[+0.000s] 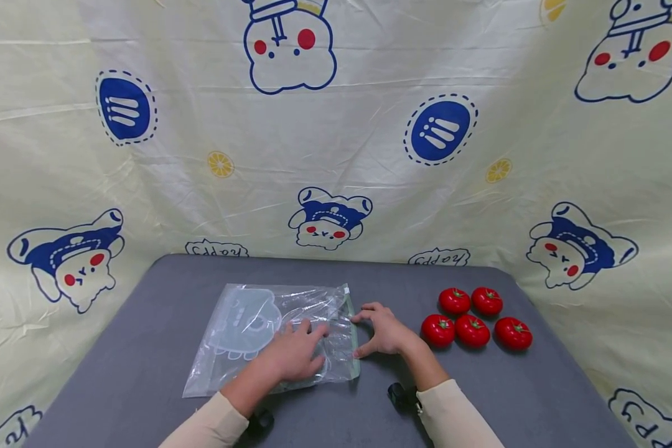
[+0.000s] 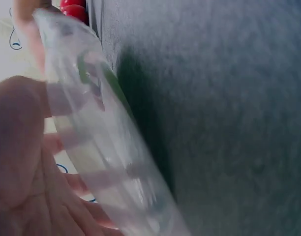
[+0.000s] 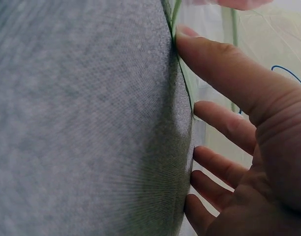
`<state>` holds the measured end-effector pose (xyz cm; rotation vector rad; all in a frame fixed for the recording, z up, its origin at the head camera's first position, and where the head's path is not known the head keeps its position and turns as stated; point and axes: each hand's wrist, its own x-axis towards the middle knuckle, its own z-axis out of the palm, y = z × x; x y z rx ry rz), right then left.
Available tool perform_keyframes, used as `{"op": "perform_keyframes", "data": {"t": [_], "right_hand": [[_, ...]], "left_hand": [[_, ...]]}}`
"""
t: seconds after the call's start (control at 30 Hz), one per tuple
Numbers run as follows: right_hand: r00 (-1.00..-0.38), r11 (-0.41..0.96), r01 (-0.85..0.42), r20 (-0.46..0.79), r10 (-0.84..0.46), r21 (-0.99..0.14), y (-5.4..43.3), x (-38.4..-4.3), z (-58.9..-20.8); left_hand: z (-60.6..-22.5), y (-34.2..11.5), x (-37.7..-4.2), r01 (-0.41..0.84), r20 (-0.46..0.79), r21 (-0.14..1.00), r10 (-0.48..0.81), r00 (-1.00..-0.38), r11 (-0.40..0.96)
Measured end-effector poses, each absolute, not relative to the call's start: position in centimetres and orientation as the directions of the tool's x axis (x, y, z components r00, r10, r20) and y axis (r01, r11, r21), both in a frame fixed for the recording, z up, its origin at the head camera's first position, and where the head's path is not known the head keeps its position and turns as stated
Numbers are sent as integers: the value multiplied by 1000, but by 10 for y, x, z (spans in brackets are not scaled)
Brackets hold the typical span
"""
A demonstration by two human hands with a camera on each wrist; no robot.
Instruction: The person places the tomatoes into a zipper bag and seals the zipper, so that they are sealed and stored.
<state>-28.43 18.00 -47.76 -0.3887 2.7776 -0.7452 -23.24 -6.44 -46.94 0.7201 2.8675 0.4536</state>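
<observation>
A clear plastic zip bag (image 1: 308, 303) with a pale printed cartoon and a green strip (image 1: 355, 368) along its right edge lies flat on the table. On top of it, toward the right half, my left hand (image 1: 295, 356) rests with fingers spread. The left wrist view shows the film of the bag (image 2: 116, 162) raised in front of that palm. My right hand (image 1: 387, 331) is at the green-edged side, thumb and fingers apart. In the right wrist view its thumb (image 3: 214, 61) touches the green edge, while the fingertips meet the table beside it.
Several red tomatoes (image 1: 472, 331) stand grouped on the right of the grey table (image 1: 145, 348). A printed cream cloth (image 1: 358, 137) hangs behind and around the table. Dark wrist cameras (image 1: 401, 398) sit under both wrists.
</observation>
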Motion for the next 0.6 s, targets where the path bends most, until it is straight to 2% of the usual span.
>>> {"op": "perform_keyframes", "data": {"t": [0.17, 0.4, 0.6], "right_hand": [[-934, 841, -196, -165, -316, -504, 180, -285, -478], [-931, 830, -207, -156, -330, -519, 181, -283, -479], [-929, 817, -212, -149, -338, -536, 181, -282, -477]], "left_hand": [[-474, -54, -231, 348, -29, 387, 388, -921, 854], [-480, -30, -227, 190, 53, 330, 183, -982, 925], [-477, -12, -226, 71, 14, 323, 70, -997, 944]]}}
